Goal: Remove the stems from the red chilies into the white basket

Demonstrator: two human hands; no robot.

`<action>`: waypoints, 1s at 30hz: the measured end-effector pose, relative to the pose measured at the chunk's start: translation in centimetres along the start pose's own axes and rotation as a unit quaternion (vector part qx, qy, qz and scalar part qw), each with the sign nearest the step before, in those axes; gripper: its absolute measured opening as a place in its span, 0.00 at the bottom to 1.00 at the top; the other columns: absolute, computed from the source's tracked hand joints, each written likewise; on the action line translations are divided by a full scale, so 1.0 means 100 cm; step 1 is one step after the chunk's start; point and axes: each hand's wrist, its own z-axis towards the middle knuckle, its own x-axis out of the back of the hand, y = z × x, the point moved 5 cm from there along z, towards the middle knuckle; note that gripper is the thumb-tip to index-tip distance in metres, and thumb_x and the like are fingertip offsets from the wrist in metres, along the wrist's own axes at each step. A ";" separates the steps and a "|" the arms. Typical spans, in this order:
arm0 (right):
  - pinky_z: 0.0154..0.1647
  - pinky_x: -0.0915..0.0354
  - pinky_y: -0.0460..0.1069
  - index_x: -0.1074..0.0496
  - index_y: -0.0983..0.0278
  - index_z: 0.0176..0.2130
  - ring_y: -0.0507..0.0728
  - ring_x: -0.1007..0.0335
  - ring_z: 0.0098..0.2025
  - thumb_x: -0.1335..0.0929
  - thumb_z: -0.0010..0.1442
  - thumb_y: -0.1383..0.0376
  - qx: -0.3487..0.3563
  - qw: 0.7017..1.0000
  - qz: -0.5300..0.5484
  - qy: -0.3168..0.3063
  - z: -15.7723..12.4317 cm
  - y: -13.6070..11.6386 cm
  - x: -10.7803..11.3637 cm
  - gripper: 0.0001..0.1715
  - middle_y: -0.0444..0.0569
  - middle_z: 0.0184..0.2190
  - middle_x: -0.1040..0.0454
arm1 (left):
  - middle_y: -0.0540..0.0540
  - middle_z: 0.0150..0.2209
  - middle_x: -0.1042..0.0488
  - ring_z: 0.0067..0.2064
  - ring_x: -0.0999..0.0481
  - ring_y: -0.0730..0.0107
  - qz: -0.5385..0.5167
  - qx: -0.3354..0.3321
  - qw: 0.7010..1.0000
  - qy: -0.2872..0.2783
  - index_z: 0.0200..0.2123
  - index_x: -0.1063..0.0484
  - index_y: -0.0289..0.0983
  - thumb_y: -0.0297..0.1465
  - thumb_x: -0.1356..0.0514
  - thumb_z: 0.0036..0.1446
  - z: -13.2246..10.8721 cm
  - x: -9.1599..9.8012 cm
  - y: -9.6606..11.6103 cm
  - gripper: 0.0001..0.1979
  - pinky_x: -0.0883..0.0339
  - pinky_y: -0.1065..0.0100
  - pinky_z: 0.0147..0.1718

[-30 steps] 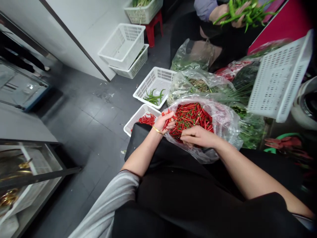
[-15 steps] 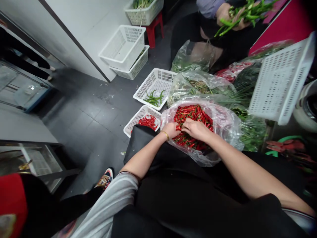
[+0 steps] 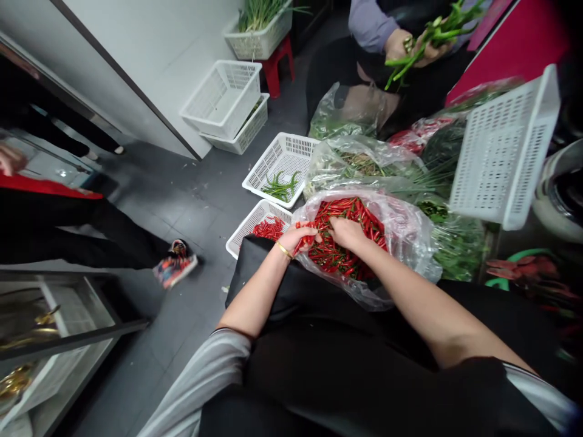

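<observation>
At the far left of the frame a passer-by's leg (image 3: 68, 233) in black crosses the grey floor, ending in a patterned shoe (image 3: 175, 269). Right of it, in the upper middle, two empty white baskets (image 3: 223, 100) are stacked against the wall, and behind them a basket of green onions (image 3: 259, 27) sits on a red stool (image 3: 277, 64). Lower down, a white basket with a few green chillies (image 3: 281, 170) lies on the floor, and just below it a second white basket (image 3: 257, 226) holds a small heap of red chillies.

At centre, the left hand (image 3: 298, 238), with a gold bracelet at the wrist, is curled around a few red chillies at the near left rim of a clear plastic bag (image 3: 405, 233). Just to its right, the right hand (image 3: 348, 232) reaches into the red chillies (image 3: 346, 243) that fill the bag, fingers bent down among them; whether it grips any cannot be told. The bag rests on the person's black lap.

At the top right another person's hands (image 3: 407, 45) hold a bunch of green chillies. Further right a white basket (image 3: 503, 149) stands tilted on edge above bags of greens (image 3: 364, 158).
</observation>
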 end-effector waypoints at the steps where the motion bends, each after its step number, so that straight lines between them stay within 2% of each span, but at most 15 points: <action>1: 0.37 0.37 0.50 0.30 0.65 0.42 0.61 0.27 0.43 0.38 0.63 0.63 0.003 1.000 0.007 0.000 0.000 0.009 0.000 0.12 0.56 0.41 0.24 | 0.51 0.20 0.30 0.12 0.44 0.83 0.002 0.002 1.000 0.004 0.26 0.36 0.34 0.35 0.33 0.37 -0.001 0.003 0.000 0.17 0.60 0.75 0.11; 4: 0.36 0.37 0.49 0.30 0.64 0.32 0.58 0.26 0.37 0.35 0.59 0.64 -0.015 0.997 0.070 0.010 -0.015 0.051 0.001 0.06 0.52 0.34 0.22 | 0.51 0.19 0.29 0.12 0.43 0.83 0.006 0.007 1.000 0.017 0.27 0.34 0.33 0.33 0.33 0.36 0.000 0.009 -0.004 0.16 0.61 0.75 0.12; 7: 0.30 0.36 0.48 0.33 0.63 0.29 0.55 0.29 0.26 0.33 0.57 0.61 -0.059 0.970 0.238 -0.010 -0.035 0.086 0.001 0.08 0.47 0.23 0.25 | 0.54 0.16 0.33 0.14 0.42 0.83 0.008 0.004 1.000 0.028 0.25 0.36 0.34 0.34 0.31 0.35 0.004 0.007 -0.008 0.17 0.57 0.75 0.14; 10: 0.27 0.34 0.47 0.35 0.63 0.30 0.52 0.31 0.22 0.32 0.55 0.57 -0.051 0.903 0.426 -0.023 -0.044 0.084 0.004 0.12 0.46 0.21 0.26 | 0.55 0.17 0.33 0.18 0.38 0.83 0.035 -0.014 0.998 0.046 0.24 0.35 0.33 0.33 0.28 0.33 0.009 -0.004 -0.008 0.19 0.48 0.75 0.19; 12: 0.27 0.33 0.48 0.36 0.63 0.31 0.52 0.31 0.22 0.31 0.54 0.55 -0.012 0.877 0.479 -0.026 -0.044 0.073 0.007 0.15 0.46 0.21 0.27 | 0.54 0.21 0.30 0.22 0.34 0.82 0.060 -0.030 0.997 0.046 0.26 0.32 0.32 0.30 0.27 0.30 0.011 -0.012 -0.007 0.19 0.42 0.75 0.24; 13: 0.27 0.33 0.48 0.35 0.63 0.31 0.52 0.31 0.22 0.31 0.54 0.54 0.011 0.881 0.471 -0.029 -0.044 0.067 0.008 0.15 0.45 0.22 0.26 | 0.53 0.22 0.29 0.23 0.33 0.82 0.069 -0.034 0.996 0.041 0.27 0.31 0.31 0.29 0.27 0.30 0.011 -0.015 -0.007 0.19 0.41 0.75 0.25; 14: 0.28 0.33 0.48 0.34 0.63 0.32 0.53 0.30 0.23 0.31 0.55 0.55 0.032 0.898 0.438 -0.029 -0.043 0.064 0.009 0.14 0.46 0.23 0.26 | 0.53 0.22 0.29 0.23 0.33 0.82 0.075 -0.034 0.996 0.037 0.28 0.30 0.31 0.29 0.28 0.30 0.011 -0.016 -0.007 0.19 0.41 0.75 0.25; 16: 0.32 0.34 0.49 0.31 0.63 0.33 0.55 0.27 0.28 0.32 0.55 0.58 0.043 0.951 0.306 -0.020 -0.043 0.062 0.008 0.11 0.48 0.26 0.24 | 0.54 0.18 0.32 0.19 0.36 0.82 0.065 -0.024 0.997 0.037 0.26 0.30 0.32 0.31 0.30 0.34 0.011 -0.014 -0.009 0.16 0.45 0.76 0.20; 18: 0.36 0.35 0.51 0.28 0.64 0.31 0.59 0.26 0.35 0.33 0.58 0.58 0.004 0.988 0.151 -0.011 -0.042 0.065 0.003 0.12 0.53 0.31 0.23 | 0.55 0.15 0.35 0.15 0.40 0.82 0.030 -0.005 0.999 0.038 0.24 0.34 0.34 0.32 0.33 0.36 0.010 -0.010 -0.011 0.14 0.52 0.76 0.15; 21: 0.37 0.36 0.52 0.25 0.66 0.32 0.62 0.26 0.40 0.38 0.62 0.53 -0.084 0.996 0.036 -0.022 -0.037 0.063 -0.009 0.21 0.59 0.37 0.23 | 0.55 0.15 0.35 0.14 0.40 0.80 -0.002 0.012 0.999 0.035 0.23 0.38 0.36 0.31 0.35 0.35 0.009 -0.005 -0.015 0.13 0.57 0.77 0.13; 23: 0.37 0.37 0.51 0.25 0.67 0.34 0.61 0.26 0.41 0.37 0.62 0.54 -0.109 0.993 0.035 -0.026 -0.033 0.055 -0.013 0.21 0.59 0.38 0.23 | 0.53 0.17 0.31 0.15 0.38 0.80 0.011 0.009 0.999 0.036 0.25 0.37 0.35 0.30 0.35 0.35 0.009 -0.005 -0.015 0.13 0.55 0.78 0.13; 25: 0.35 0.38 0.49 0.25 0.66 0.32 0.59 0.26 0.38 0.37 0.62 0.56 -0.102 0.992 0.067 -0.017 -0.029 0.048 -0.009 0.18 0.56 0.36 0.22 | 0.52 0.20 0.29 0.16 0.37 0.81 0.039 -0.008 0.998 0.040 0.26 0.35 0.34 0.29 0.34 0.35 0.009 -0.007 -0.014 0.13 0.51 0.77 0.14; 28: 0.32 0.39 0.47 0.27 0.64 0.29 0.56 0.28 0.32 0.37 0.63 0.53 -0.059 0.989 0.134 0.015 -0.031 0.044 0.013 0.21 0.51 0.28 0.23 | 0.52 0.19 0.30 0.19 0.35 0.81 0.084 -0.045 0.994 0.053 0.27 0.30 0.31 0.30 0.33 0.37 0.013 -0.013 -0.012 0.13 0.44 0.76 0.20; 30: 0.32 0.39 0.47 0.28 0.64 0.30 0.56 0.28 0.32 0.38 0.63 0.51 -0.035 0.988 0.144 0.037 -0.036 0.044 0.029 0.22 0.51 0.28 0.24 | 0.53 0.19 0.31 0.21 0.35 0.82 0.113 -0.063 0.990 0.057 0.27 0.29 0.31 0.30 0.32 0.37 0.017 -0.020 -0.012 0.13 0.42 0.76 0.23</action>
